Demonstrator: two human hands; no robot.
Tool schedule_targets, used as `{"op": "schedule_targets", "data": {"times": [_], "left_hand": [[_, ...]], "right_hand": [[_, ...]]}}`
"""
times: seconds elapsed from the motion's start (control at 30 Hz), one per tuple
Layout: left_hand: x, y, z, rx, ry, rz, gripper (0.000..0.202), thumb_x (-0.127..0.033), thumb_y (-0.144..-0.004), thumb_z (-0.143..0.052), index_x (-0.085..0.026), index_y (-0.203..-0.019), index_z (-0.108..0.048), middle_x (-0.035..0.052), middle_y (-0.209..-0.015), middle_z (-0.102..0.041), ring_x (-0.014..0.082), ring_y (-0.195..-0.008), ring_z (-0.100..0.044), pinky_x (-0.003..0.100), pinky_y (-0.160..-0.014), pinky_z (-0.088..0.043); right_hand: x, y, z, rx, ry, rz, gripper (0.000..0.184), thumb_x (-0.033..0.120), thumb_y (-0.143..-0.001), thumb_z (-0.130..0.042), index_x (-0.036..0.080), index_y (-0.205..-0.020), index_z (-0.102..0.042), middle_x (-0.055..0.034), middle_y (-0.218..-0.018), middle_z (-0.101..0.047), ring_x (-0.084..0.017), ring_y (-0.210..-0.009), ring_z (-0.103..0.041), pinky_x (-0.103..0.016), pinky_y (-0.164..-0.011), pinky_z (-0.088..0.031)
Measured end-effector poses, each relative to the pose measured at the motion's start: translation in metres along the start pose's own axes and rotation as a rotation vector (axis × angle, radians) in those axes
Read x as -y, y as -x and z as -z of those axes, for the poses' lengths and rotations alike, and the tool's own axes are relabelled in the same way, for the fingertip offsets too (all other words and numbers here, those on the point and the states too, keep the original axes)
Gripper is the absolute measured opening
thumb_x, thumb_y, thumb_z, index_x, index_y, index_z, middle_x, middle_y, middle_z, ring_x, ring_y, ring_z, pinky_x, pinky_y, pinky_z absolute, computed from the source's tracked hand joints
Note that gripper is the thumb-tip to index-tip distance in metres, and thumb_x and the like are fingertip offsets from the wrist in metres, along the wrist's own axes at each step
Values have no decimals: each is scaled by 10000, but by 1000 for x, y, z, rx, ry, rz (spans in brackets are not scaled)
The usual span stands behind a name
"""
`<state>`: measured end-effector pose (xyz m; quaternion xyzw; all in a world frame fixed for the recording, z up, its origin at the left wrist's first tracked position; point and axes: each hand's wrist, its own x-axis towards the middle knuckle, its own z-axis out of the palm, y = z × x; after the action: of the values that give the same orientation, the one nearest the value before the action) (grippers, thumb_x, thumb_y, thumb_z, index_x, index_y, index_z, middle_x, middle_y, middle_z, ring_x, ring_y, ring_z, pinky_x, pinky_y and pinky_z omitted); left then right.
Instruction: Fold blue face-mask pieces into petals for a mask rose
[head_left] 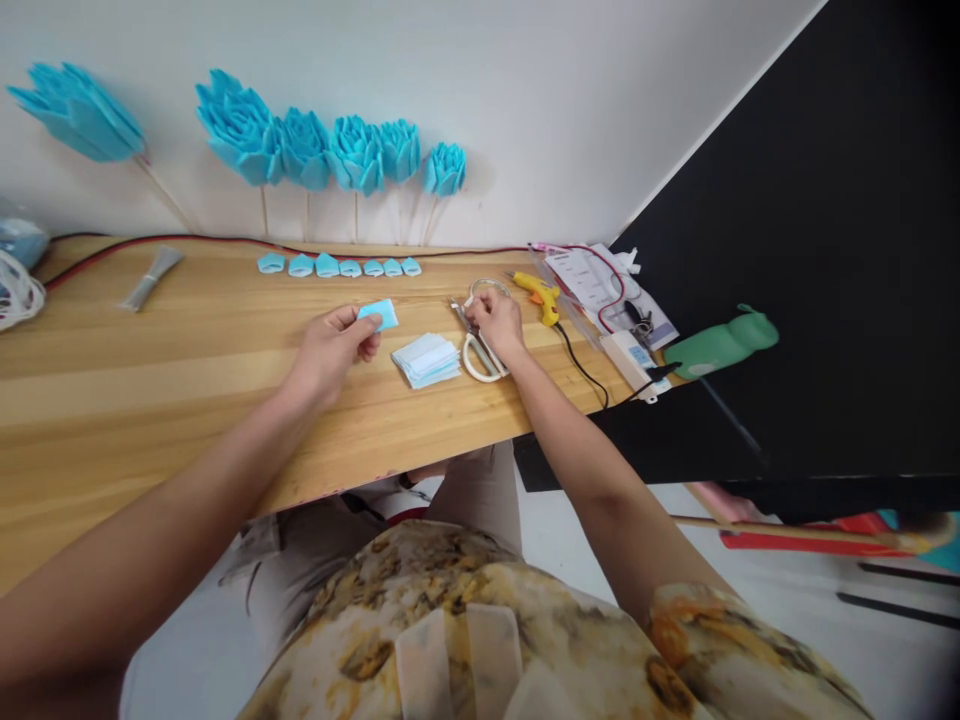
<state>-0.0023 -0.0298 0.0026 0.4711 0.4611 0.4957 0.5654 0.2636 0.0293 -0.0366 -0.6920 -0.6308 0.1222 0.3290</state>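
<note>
Between the thumb and fingers of my left hand (pixel 334 345) is a small blue piece of folded fabric (pixel 379 314), held above the table. My right hand (pixel 495 318) is closed, its fingers curled down onto white-handled scissors (pixel 484 362) whose tips point to the back left. A clear ring like a tape roll (pixel 489 284) shows behind that hand, partly covered. Between my hands lies a stack of pale blue fabric pieces (pixel 426 361). Several folded blue petals (pixel 328 265) stand in a row farther back.
Several blue flowers (pixel 356 153) on thin sticks lean against the wall. A yellow glue gun (pixel 537 297) lies to the right, its black cord running toward a white power strip (pixel 634 362). Beyond is a green bottle (pixel 720 343). Clear sticks (pixel 152 278) lie at the left.
</note>
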Motion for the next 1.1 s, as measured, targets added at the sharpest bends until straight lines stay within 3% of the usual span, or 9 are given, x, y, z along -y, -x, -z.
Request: {"op": "schedule_targets", "data": {"times": [0.1, 0.17, 0.3, 0.43, 0.53, 0.8, 0.93, 1.1], "left_hand": [[-1, 1, -1, 7, -5, 19, 195, -255, -776, -668, -179, -623, -575, -15, -574, -574, 82, -497, -471, 227, -514, -375], [-1, 1, -2, 17, 21, 30, 191, -251, -767, -679, -178, -620, -582, -14, -572, -575, 85, -507, -480, 224, -516, -376], [-2, 4, -2, 96, 51, 43, 228, -277, -754, -704, -176, -597, -573, -15, -566, -572, 81, -511, -478, 224, -531, -384], [-1, 6, -2, 166, 10, 33, 254, -329, -758, -719, -176, -606, -585, -16, -572, -574, 85, -528, -490, 228, -552, -394], [-2, 8, -3, 194, -18, 34, 252, -353, -757, -714, -180, -620, -591, -15, -582, -581, 91, -530, -491, 236, -558, -403], [-9, 9, -4, 189, -35, 48, 244, -349, -737, -703, -187, -612, -571, -20, -570, -570, 92, -514, -472, 239, -541, -393], [-9, 9, -4, 173, -41, 43, 251, -331, -743, -703, -186, -590, -565, -22, -553, -555, 91, -510, -464, 241, -543, -389], [-9, 8, -5, 168, -32, 74, 247, -305, -761, -683, -184, -580, -565, -19, -551, -556, 92, -510, -463, 242, -541, -384]], "right_hand": [[0, 0, 1, -28, -90, -30, 201, 242, -927, -484, 182, -960, -673, -49, -826, -756, -186, -777, -675, -298, -762, -499], [6, 5, 4, -126, -144, 4, 210, 290, -939, -492, 185, -953, -673, -50, -858, -749, -187, -815, -676, -303, -790, -501], [33, 28, 15, -269, -253, 271, 264, 404, -972, -502, 220, -954, -692, -40, -933, -729, -182, -875, -652, -313, -790, -494], [59, 49, 24, -212, -244, 580, 246, 393, -990, -514, 254, -984, -717, -54, -933, -722, -203, -884, -635, -389, -851, -492], [69, 53, 24, -153, -218, 720, 236, 387, -986, -521, 267, -995, -723, -58, -912, -719, -222, -892, -647, -441, -884, -492], [84, 39, 16, -2, -209, 877, 232, 365, -992, -509, 280, -1020, -723, -62, -931, -715, -233, -919, -659, -450, -880, -509], [83, 32, 8, -27, -146, 990, 224, 329, -995, -510, 270, -1036, -722, -53, -907, -714, -212, -881, -659, -426, -831, -516], [73, 32, -2, -101, -71, 1021, 238, 300, -996, -489, 268, -1015, -725, -47, -880, -717, -199, -838, -649, -406, -786, -518]]}}
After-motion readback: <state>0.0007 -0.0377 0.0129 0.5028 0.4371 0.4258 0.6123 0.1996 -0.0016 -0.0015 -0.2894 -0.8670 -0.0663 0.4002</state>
